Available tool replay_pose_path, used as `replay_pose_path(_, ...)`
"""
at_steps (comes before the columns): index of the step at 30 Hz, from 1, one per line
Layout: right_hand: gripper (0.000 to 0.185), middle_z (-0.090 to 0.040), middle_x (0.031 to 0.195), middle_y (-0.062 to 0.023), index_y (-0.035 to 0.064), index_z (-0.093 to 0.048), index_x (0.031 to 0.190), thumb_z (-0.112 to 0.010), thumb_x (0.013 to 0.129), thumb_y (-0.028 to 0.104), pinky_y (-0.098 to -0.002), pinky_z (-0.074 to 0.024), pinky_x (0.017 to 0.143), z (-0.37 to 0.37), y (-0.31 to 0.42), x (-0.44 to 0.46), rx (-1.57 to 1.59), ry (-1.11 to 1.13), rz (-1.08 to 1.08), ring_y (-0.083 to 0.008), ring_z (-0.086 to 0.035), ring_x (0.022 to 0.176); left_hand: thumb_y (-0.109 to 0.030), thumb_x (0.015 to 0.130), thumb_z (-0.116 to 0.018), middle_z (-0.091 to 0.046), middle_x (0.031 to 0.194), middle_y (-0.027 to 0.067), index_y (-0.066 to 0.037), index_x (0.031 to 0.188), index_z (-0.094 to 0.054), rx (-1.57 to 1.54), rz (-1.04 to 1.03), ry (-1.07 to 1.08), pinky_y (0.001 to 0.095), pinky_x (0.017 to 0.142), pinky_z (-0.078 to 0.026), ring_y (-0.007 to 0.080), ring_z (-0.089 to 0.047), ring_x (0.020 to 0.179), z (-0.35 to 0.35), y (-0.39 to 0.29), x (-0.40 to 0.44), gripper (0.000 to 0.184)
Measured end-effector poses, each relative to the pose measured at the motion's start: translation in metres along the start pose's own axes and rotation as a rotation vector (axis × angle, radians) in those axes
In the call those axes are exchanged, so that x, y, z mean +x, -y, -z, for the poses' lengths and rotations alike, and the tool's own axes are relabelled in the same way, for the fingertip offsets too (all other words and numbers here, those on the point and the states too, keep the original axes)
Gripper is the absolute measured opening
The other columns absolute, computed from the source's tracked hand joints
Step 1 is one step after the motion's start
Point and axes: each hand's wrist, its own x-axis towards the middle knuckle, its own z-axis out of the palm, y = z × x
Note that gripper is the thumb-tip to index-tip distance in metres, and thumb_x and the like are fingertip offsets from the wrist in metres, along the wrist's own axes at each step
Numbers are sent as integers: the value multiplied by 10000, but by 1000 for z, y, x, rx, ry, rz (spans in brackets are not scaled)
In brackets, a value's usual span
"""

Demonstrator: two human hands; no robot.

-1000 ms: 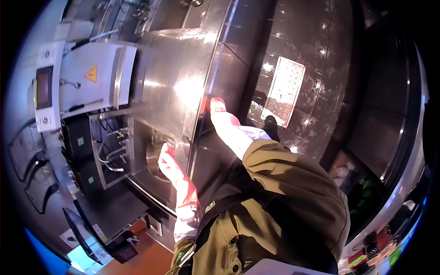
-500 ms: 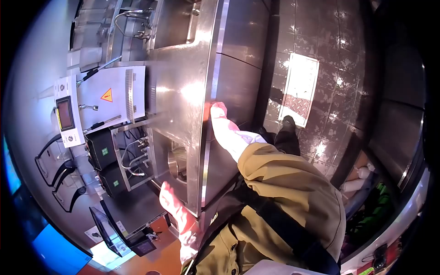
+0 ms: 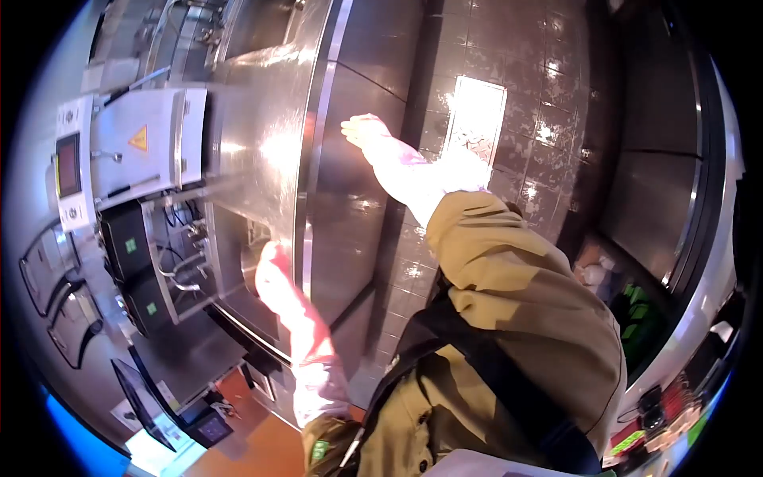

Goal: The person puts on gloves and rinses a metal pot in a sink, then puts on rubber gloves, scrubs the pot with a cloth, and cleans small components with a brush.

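Note:
My right hand [image 3: 366, 132] is stretched out in front of the steel counter's [image 3: 258, 103] cabinet side, apart from the counter edge. Its fingers are extended, and nothing shows in them. Lower down, my left hand [image 3: 274, 270] is at the counter's front rim, beside a sunken basin [image 3: 237, 226]. Strong glare and blur wash out its fingers, so their pose is unclear, and whether it touches the rim cannot be made out.
Behind the counter stands a white machine [image 3: 131, 139] with a warning triangle and a small display. Black boxes [image 3: 127, 246] and metal taps [image 3: 187, 278] are beside it. A bright metal plate [image 3: 474, 119] lies in the wet tiled floor [image 3: 540, 103]. Dark cabinets [image 3: 656, 191] line the right.
My right hand has come away from the counter edge, and its fingers have straightened out. My left hand has moved forward along the rim. The whole view has shifted with my head.

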Motion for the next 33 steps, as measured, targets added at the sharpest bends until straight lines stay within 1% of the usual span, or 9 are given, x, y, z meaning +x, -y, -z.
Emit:
replay_pose_path(1,181,-647,1023,-173,2,-622,912,-553,815,139,-332,-504,765,5,1,20,-441,128,109,-272,-637,924,-267,975,-398,-591,1121,130,9,1113,-562,-221,116,6,325,880,-445,205,-566,992,-10,9,-23,350)
replay_pose_path(3,125,-659,916,-116,21,-622,839,-553,816,123,-309,-505,684,-29,19,-7,224,-38,-168,-232,-639,811,-279,978,-390,-597,1060,96,-3,1086,-569,-189,293,-54,311,873,-434,189,-558,946,-1,11,-81,346)
replay_pose_path(4,110,-665,863,-87,31,-622,803,-552,816,115,-297,-506,643,-47,31,-21,542,-180,-258,-212,-640,755,-316,971,-406,-595,1013,74,-13,1079,-572,95,319,10,308,872,-429,175,-550,928,19,21,-106,362)
replay_pose_path(6,84,-622,773,-93,29,-596,848,-557,813,94,-326,-496,579,-28,-22,28,-365,433,568,-223,-610,657,-391,946,-446,-578,997,57,-16,1095,-556,-120,440,-116,299,866,-418,156,-530,941,51,54,-152,418)
replay_pose_path(10,76,-616,765,-91,28,-591,850,-555,805,77,-317,-492,580,-85,-25,38,18,-61,12,-216,-605,658,-301,904,-498,-593,960,54,-36,995,-598,-149,822,-497,286,825,-467,167,-567,925,133,123,-201,297)
replay_pose_path(15,73,-608,755,-88,27,-586,852,-552,796,57,-306,-488,580,-92,-21,28,69,-140,-183,-207,-600,659,-383,945,-450,-572,1121,79,-16,1113,-542,-130,667,-344,292,912,-407,176,-540,1011,102,87,-179,414)
replay_pose_path(24,84,-593,736,-82,26,-576,857,-547,778,21,-287,-481,582,-68,31,-37,104,-355,-344,-191,-591,660,-333,961,-417,-572,1128,125,2,1134,-534,-258,623,-167,365,964,-387,227,-535,1066,12,43,-81,395)
replay_pose_path(30,153,-505,644,19,53,-571,903,-504,771,89,-234,-355,459,4,66,-111,-607,-503,-250,-91,-442,507,-263,965,-412,-578,1135,121,2,1106,-563,-300,561,137,350,922,-439,227,-557,1034,-43,68,-21,336)
replay_pose_path(33,179,-508,713,18,46,-551,956,-496,791,89,-226,-357,516,42,74,-129,-591,-600,-260,-89,-447,580,-257,962,-429,-585,1127,113,4,1095,-572,-335,540,272,339,923,-440,211,-561,1029,-80,55,9,326)
